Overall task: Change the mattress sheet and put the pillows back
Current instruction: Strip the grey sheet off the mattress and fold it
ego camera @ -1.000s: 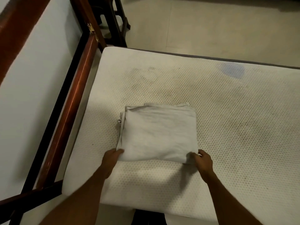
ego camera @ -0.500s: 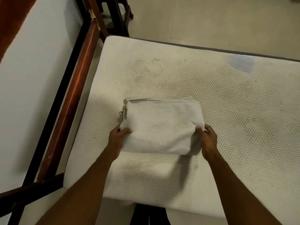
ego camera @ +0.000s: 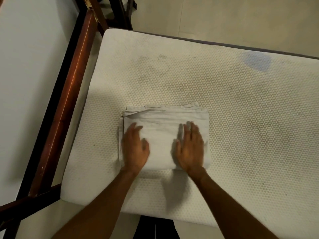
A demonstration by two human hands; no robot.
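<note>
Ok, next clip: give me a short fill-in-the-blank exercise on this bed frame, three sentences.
1. Both hands, left hand and right hand, lie flat on the folded ____.
2. The folded sheet lies on a bare ____.
3. The blue stain on the mattress lies toward its ____ edge.

Missing words: sheet; mattress; far

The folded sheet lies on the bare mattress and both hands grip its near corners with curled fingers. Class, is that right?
Not quite. In the head view the left hand and right hand rest flat on the folded sheet, fingers straight. It does lie on the bare mattress.
</note>
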